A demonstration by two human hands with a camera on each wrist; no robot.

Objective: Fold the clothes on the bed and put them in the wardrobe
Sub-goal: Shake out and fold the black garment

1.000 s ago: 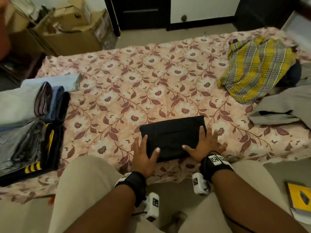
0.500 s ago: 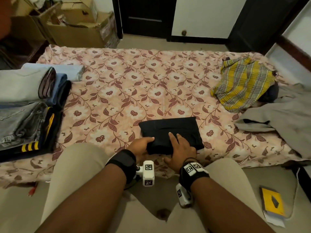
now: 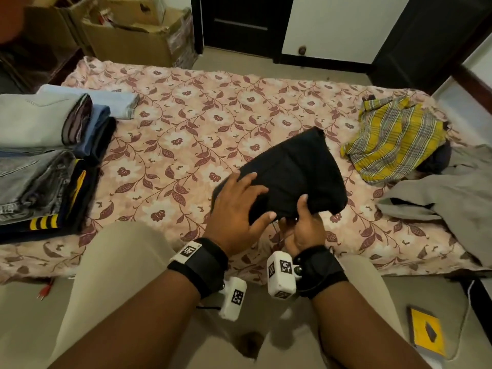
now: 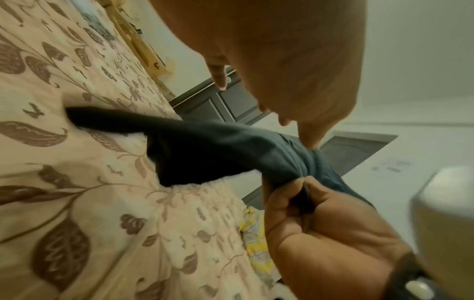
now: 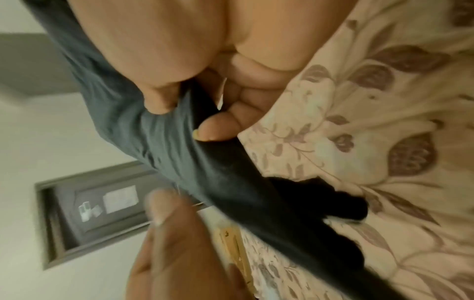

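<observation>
We stand at the near edge of the bed (image 3: 186,134), its floral sheet spread wide, with a stack of folded clothes (image 3: 45,161) at our left and a loose grey garment (image 3: 452,195) and a yellow checked cloth (image 3: 399,139) waiting unfolded at our right. Between our hands, the folded black garment (image 3: 295,177) is raised at its near edge, its far corner seemingly resting on the sheet in the left wrist view. Our right hand (image 3: 306,227) pinches the near edge, thumb on top and fingers curled beneath; our left hand (image 3: 237,209) lies flat across the top with fingers spread, steadying the fold.

We judge the folding of this piece finished and the carrying step begun. The next move calls for keeping the layers pressed together while swinging it toward the stack or the wardrobe, since a one-sided pinch lets the far layers sag open.

No wardrobe can be picked out for certain; dark doors (image 3: 239,22) stand beyond the bed. The stack is cut off at the left frame edge, and both wrist views are blurred.
</observation>
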